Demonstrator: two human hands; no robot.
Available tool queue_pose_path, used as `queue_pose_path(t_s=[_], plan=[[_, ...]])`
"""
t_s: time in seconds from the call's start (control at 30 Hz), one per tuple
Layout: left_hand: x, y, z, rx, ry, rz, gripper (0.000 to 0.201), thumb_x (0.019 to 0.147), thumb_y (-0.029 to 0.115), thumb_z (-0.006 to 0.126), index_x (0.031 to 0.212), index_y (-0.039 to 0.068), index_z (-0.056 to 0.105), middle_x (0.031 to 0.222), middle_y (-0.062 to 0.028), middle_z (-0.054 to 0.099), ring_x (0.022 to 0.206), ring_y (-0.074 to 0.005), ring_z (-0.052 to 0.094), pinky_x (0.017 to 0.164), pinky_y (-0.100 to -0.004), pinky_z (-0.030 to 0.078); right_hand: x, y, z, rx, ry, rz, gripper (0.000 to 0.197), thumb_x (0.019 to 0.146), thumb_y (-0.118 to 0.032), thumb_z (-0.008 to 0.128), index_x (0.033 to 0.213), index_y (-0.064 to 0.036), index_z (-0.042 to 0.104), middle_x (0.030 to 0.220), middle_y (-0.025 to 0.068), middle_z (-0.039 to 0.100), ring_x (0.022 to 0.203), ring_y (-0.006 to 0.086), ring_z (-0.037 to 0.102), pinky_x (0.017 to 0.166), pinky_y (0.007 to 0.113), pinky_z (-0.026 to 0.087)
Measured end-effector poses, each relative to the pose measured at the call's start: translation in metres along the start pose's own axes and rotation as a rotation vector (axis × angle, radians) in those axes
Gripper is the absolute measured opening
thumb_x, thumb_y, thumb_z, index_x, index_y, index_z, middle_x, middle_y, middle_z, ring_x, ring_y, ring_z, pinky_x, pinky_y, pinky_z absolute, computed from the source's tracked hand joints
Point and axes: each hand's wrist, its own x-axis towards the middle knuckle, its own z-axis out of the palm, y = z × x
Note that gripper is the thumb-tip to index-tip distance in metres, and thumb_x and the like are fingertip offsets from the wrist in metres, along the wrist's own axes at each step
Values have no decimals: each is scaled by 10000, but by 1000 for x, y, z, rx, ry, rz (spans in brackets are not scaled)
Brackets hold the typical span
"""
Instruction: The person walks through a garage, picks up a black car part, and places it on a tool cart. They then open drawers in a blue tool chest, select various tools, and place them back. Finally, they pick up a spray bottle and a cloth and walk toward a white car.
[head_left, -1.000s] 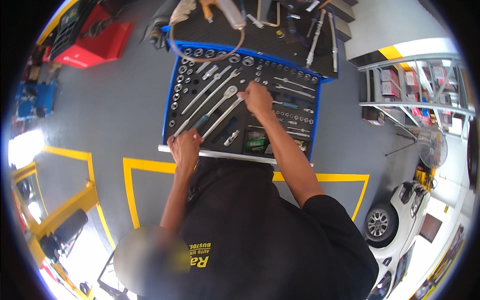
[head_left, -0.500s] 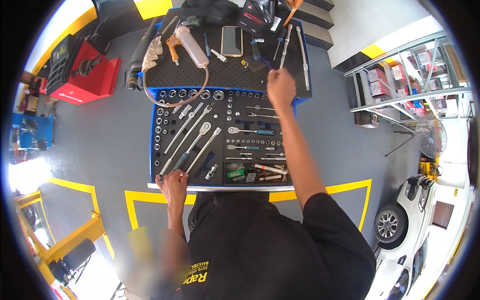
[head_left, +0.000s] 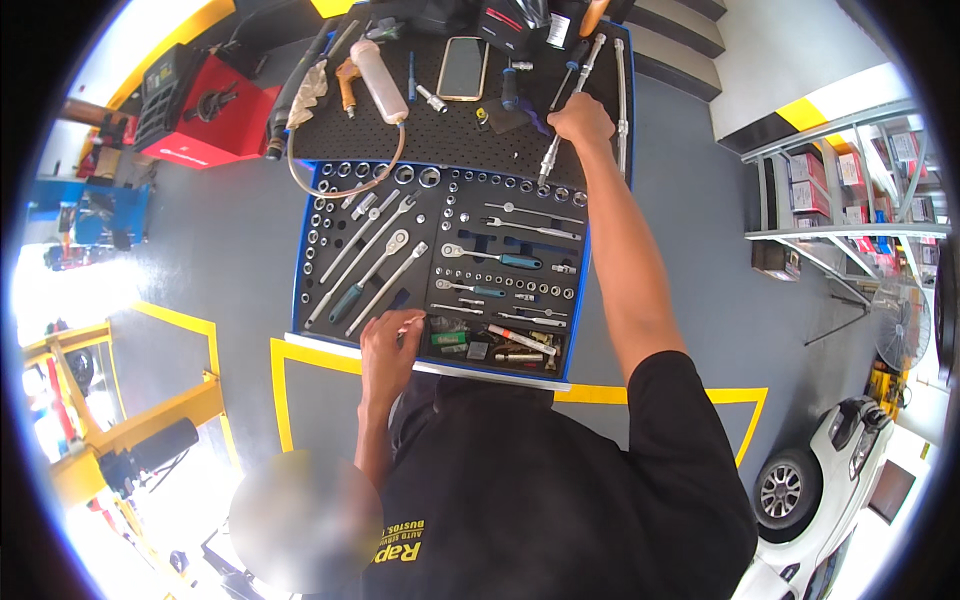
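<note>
Our right hand (head_left: 583, 118) grips a metal bar (head_left: 549, 160) on the cart top (head_left: 440, 130), seemingly the grasping step; lifting calls for clearing the screwdriver (head_left: 576, 55). Our left hand (head_left: 388, 345) curls over the drawer (head_left: 320, 343), its hold unclear.

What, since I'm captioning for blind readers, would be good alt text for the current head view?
A person's right hand grips a long chrome bar at a tool cart's perforated top, while the left hand is over the front of the open drawer. Sockets and teal-handled ratchets lie in the drawer; a smartphone lies on the top.
</note>
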Motion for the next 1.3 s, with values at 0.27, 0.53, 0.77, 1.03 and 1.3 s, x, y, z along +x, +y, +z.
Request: queue_pose_path(t_s=[0.27, 0.53, 0.77, 1.03, 1.3], plan=[[0, 26, -17, -84, -88, 159, 174, 993, 157, 694, 1095, 37, 767, 1006, -123, 762, 902, -274, 701, 856, -395, 524, 30, 36, 5, 452, 71, 38, 503, 861, -413, 668, 1003, 59, 766, 998, 295, 755, 1000, 445, 742, 878, 504, 574], [27, 14, -56, -576, -150, -2, 369, 1119, 256, 542, 1249, -55, 692, 1084, -108, 756, 1057, -161, 686, 960, -310, 535, -209, -27, 35, 563, 441, -263, 335, 1005, -279, 639, 827, 5, 637, 686, 202, 670, 681, 429, 684, 639, 512, 503], [70, 42, -68, -747, -300, 175, 377, 1137, 323, 480, 1295, 8, 614, 1013, -123, 718, 954, -191, 698, 803, -331, 558, -403, -92, 106, 839, 200, -332, 268, 1008, -249, 682, 889, -20, 609, 665, 144, 628, 578, 348, 656, 552, 448, 480], [27, -19, -128, -686, -186, 48, 315, 1153, 323, 463, 1008, 61, 560, 761, 49, 439, 665, -56, 416, 613, -242, 393, -405, -102, 25, 876, -120, -538, 339, 1046, -355, 659, 985, -31, 739, 827, 36, 706, 660, 131, 639, 593, 292, 502], [-49, -17, -171, -520, -315, 129, 341, 1062, 351, 636, 1207, 42, 618, 787, -172, 640, 723, -301, 652, 648, -434, 466, -414, -166, 9, 1396, 44, -231, 418, 1058, -391, 652, 816, -53, 615, 694, -30, 553, 571, 31, 458, 506, 214, 331]])
